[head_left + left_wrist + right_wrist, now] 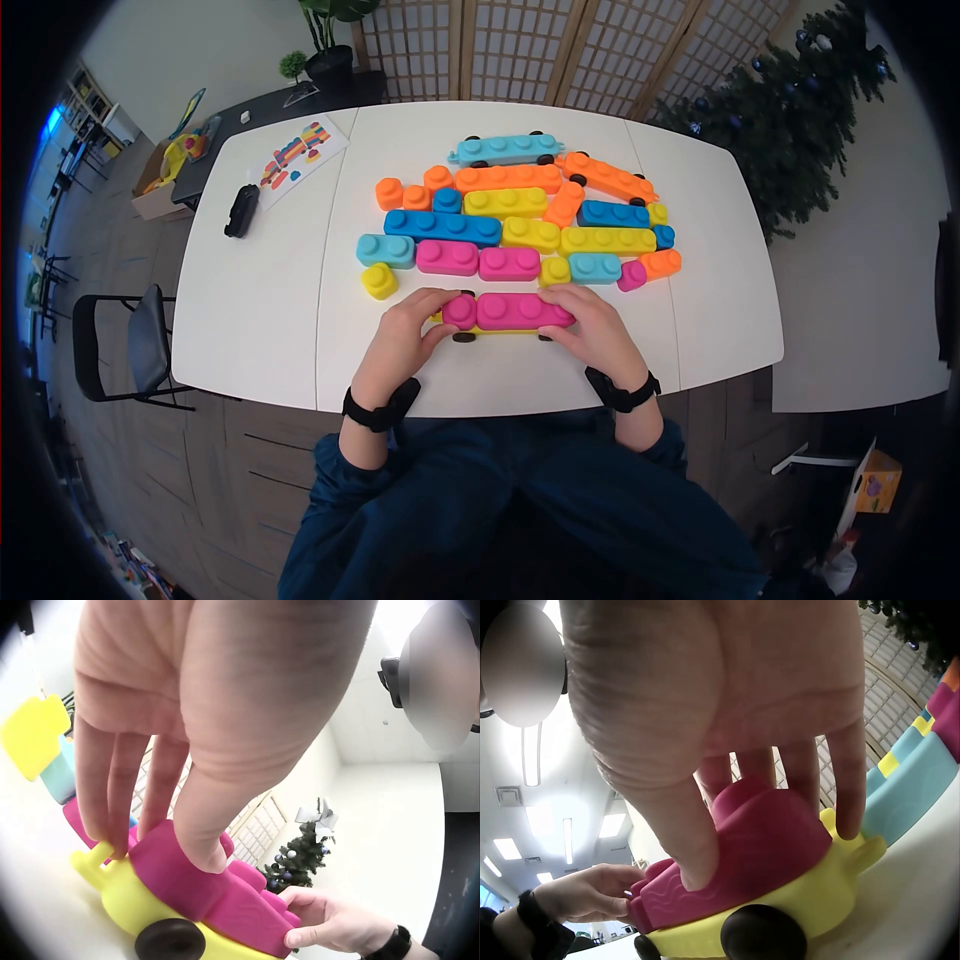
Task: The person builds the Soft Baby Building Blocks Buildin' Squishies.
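Note:
Close to the table's near edge is a yellow wheeled base [826, 900] with black wheels [763, 931]. Two pink blocks sit on top of it: a small one-stud block [460, 312] at the left end and a longer block [514, 312] beside it. My left hand [402, 325] pinches the small pink block, thumb on its near side and fingers over the far side. The longer pink block's right end is gripped by my right hand [598, 325], with the thumb [696, 859] on its near face. A yellow hitch [94, 866] sticks out at the base's left end.
Rows of colored blocks lie just beyond my hands, including a blue block [442, 227] and a yellow block [379, 281]. Behind them stand a light-blue wheeled base [506, 150] and an orange one [610, 178]. A picture sheet [300, 155] and a black object [241, 211] lie at the left.

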Available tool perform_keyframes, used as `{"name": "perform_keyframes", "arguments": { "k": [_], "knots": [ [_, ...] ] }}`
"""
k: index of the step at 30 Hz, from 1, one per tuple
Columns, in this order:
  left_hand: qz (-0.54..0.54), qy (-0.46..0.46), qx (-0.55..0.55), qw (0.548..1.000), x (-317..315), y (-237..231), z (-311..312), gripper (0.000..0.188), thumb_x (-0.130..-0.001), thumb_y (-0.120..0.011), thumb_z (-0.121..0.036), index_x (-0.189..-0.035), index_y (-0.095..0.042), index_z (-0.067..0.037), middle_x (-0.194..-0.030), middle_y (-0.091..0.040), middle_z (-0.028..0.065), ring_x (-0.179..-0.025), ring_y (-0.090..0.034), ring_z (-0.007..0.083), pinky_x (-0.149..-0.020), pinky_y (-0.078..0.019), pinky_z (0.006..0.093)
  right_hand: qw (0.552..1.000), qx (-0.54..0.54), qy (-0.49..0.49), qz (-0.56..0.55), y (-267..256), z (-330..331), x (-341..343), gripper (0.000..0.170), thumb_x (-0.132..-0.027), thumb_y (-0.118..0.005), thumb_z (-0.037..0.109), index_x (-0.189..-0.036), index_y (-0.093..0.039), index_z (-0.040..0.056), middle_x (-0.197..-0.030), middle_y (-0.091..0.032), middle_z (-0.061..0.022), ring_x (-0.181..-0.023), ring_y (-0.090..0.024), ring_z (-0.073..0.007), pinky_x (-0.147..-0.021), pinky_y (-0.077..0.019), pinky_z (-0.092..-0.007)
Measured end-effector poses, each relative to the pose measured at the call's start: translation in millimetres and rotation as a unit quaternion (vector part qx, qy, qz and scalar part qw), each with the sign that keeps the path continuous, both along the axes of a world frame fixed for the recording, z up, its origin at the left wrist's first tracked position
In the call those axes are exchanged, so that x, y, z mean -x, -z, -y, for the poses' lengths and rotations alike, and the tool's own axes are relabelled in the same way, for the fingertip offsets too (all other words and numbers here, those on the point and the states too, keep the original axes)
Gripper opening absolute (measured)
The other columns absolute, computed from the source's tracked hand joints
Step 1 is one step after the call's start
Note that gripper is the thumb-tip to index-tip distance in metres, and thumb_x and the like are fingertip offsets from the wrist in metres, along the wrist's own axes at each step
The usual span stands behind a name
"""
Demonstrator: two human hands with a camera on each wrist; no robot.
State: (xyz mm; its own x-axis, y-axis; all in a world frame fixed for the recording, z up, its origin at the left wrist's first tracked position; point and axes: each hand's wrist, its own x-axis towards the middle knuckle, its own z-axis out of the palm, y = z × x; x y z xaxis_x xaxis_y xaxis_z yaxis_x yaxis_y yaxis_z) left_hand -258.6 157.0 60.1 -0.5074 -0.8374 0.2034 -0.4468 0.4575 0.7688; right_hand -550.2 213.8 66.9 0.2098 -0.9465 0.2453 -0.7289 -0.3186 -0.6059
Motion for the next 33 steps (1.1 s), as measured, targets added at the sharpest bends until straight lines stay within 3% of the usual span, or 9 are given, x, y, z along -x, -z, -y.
{"name": "perform_keyframes", "arguments": {
  "k": [4,6,16,18,25,27,28,31,33],
  "knots": [
    [-0.012,-0.013,-0.011,1.0,2.0,0.0,-2.4,0.041,-0.083,-0.08,-0.01,-0.122,-0.067,-0.004,-0.113,-0.07,0.0159,-0.102,-0.068,0.0382,-0.088,-0.0554,0.0404,0.998,-0.002,0.051,0.039,7.1,1.7,-5.5,0.036,-0.083,-0.083,0.024,-0.113,-0.071,0.0083,-0.113,-0.072,-0.0107,-0.106,-0.067,-0.0293,-0.09,-0.0554,-0.0379],
    [-0.007,-0.002,-0.008,1.0,0.8,1.3,-1.4,0.044,-0.086,-0.078,-0.006,-0.127,-0.065,-0.003,-0.116,-0.069,0.0127,-0.101,-0.071,0.027,-0.088,-0.0579,0.0342,0.998,0.0,0.06,0.032,6.7,2.3,-8.9,0.037,-0.081,-0.084,0.022,-0.112,-0.071,0.0065,-0.112,-0.072,-0.0118,-0.104,-0.068,-0.0308,-0.089,-0.0559,-0.0378],
    [0.005,0.003,-0.028,1.0,0.4,-2.6,-1.4,0.045,-0.087,-0.078,-0.005,-0.13,-0.064,-0.005,-0.119,-0.068,0.0117,-0.102,-0.071,0.0257,-0.089,-0.0588,0.0341,0.997,0.018,0.068,0.006,11.0,3.7,-8.8,0.036,-0.081,-0.085,0.027,-0.109,-0.072,0.0085,-0.109,-0.073,-0.0076,-0.103,-0.068,-0.0278,-0.087,-0.056,-0.0367],
    [-0.035,-0.01,-0.039,0.999,2.6,-5.9,-3.2,0.042,-0.084,-0.079,-0.007,-0.124,-0.066,-0.003,-0.114,-0.07,0.0167,-0.103,-0.068,0.0376,-0.088,-0.0557,0.0401,0.997,0.019,0.066,0.02,15.1,3.9,-7.7,0.037,-0.08,-0.085,0.026,-0.109,-0.072,0.0084,-0.109,-0.073,-0.0077,-0.103,-0.068,-0.0279,-0.087,-0.0559,-0.0366],
    [-0.022,-0.006,-0.026,0.999,1.6,-3.0,-1.9,0.042,-0.084,-0.079,-0.008,-0.124,-0.066,-0.003,-0.114,-0.069,0.0164,-0.103,-0.068,0.0383,-0.088,-0.0557,0.0407,0.997,-0.005,0.05,0.064,15.3,4.9,0.9,0.045,-0.079,-0.087,0.023,-0.118,-0.071,0.0077,-0.117,-0.071,-0.0112,-0.107,-0.068,-0.03,-0.092,-0.055,-0.0374],
    [0.024,-0.006,-0.001,1.0,-0.8,2.7,-0.2,0.05,-0.085,-0.081,-0.011,-0.132,-0.063,-0.007,-0.12,-0.068,0.0111,-0.103,-0.069,0.026,-0.087,-0.0587,0.0356,0.995,-0.005,0.06,0.08,14.1,2.5,5.9,0.047,-0.079,-0.086,0.022,-0.121,-0.069,0.007,-0.118,-0.07,-0.0122,-0.108,-0.068,-0.0302,-0.093,-0.0548,-0.0376],
    [0.024,-0.007,0.0,1.0,-3.7,2.6,0.2,0.05,-0.085,-0.081,-0.011,-0.132,-0.063,-0.007,-0.12,-0.068,0.0111,-0.103,-0.069,0.026,-0.087,-0.0587,0.0356,0.993,-0.005,0.069,0.096,13.6,1.4,8.5,0.049,-0.08,-0.086,0.02,-0.124,-0.068,0.0064,-0.12,-0.07,-0.0133,-0.108,-0.068,-0.0304,-0.094,-0.0546,-0.0378],
    [0.007,-0.055,-0.021,0.998,-17.8,2.0,4.6,0.057,-0.081,-0.085,-0.014,-0.132,-0.063,-0.008,-0.12,-0.067,0.0117,-0.104,-0.067,0.0287,-0.083,-0.0579,0.0376,0.991,-0.014,0.081,0.109,9.7,-4.9,14.5,0.052,-0.081,-0.085,0.017,-0.127,-0.065,0.005,-0.119,-0.07,-0.0146,-0.108,-0.069,-0.0304,-0.094,-0.0546,-0.0372],
    [0.033,-0.168,0.093,0.981,-32.6,8.6,16.1,0.058,-0.075,-0.087,-0.013,-0.128,-0.063,-0.004,-0.119,-0.066,0.0165,-0.108,-0.063,0.0357,-0.089,-0.0533,0.0425,0.988,-0.015,0.089,0.128,10.8,-10.3,15.4,0.049,-0.081,-0.084,0.015,-0.126,-0.066,0.0042,-0.119,-0.07,-0.0148,-0.109,-0.069,-0.0304,-0.094,-0.0544,-0.0368]
  ]
}}
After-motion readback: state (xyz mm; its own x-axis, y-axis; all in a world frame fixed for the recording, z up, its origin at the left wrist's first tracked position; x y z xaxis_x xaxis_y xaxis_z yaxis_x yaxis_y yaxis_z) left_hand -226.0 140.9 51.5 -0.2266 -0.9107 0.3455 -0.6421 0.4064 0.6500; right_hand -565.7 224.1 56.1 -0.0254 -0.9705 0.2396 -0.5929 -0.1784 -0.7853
